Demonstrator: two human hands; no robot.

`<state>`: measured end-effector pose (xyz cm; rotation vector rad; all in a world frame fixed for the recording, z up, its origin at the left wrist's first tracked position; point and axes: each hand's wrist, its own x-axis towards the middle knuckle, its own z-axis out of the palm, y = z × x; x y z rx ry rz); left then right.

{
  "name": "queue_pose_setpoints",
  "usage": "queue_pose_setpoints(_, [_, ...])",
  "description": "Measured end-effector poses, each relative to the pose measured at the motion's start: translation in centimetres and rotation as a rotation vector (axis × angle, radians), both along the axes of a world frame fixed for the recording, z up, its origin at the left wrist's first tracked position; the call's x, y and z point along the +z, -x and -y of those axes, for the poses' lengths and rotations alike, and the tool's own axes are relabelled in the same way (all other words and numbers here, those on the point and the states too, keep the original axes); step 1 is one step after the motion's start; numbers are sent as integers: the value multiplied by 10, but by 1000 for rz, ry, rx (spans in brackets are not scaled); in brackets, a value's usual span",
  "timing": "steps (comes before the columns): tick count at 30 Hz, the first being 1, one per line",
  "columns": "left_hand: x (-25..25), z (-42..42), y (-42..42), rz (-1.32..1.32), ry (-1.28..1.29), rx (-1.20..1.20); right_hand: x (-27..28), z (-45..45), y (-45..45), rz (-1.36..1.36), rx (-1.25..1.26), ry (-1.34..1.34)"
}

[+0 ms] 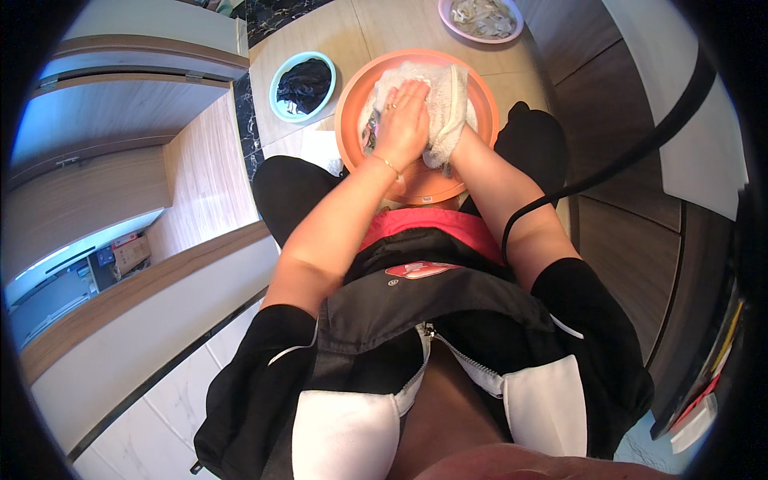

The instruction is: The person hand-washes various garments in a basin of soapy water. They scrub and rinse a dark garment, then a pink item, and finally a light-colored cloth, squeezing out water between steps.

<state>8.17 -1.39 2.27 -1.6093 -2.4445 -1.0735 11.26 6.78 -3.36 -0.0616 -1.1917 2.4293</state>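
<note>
An orange plastic basin (489,120) stands on the floor between the person's knees. Over it, a pale towel-like cloth (447,90) with a light edge band is bunched up. My left hand (407,117), wearing a ring and a thin bracelet, lies flat on the cloth, fingers straight and close together, with white foam or lather by the fingertips. The cloth covers my right hand (459,147); only the wrist shows, entering from the right, and its fingers are hidden. Patterned fabric (368,137) shows inside the basin at left.
A light blue basin (273,90) with dark cloth in it stands on the tiled floor at upper left. At the top right is a pink-purple basin (519,27) holding pale strips or cloth in liquid. Wood-grain cabinets (624,246) flank the right side. A black strap (618,162) crosses the right forearm.
</note>
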Motion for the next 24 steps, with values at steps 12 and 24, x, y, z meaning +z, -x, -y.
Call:
queue_pose_setpoints(12, [1, 15, 2, 141, 35, -98, 33, -6, -8, 264, -464, -1410])
queue_pose_setpoints(24, [-3, -9, 70, 150, 249, -77, 47, 7, -5, 243, -402, -1319])
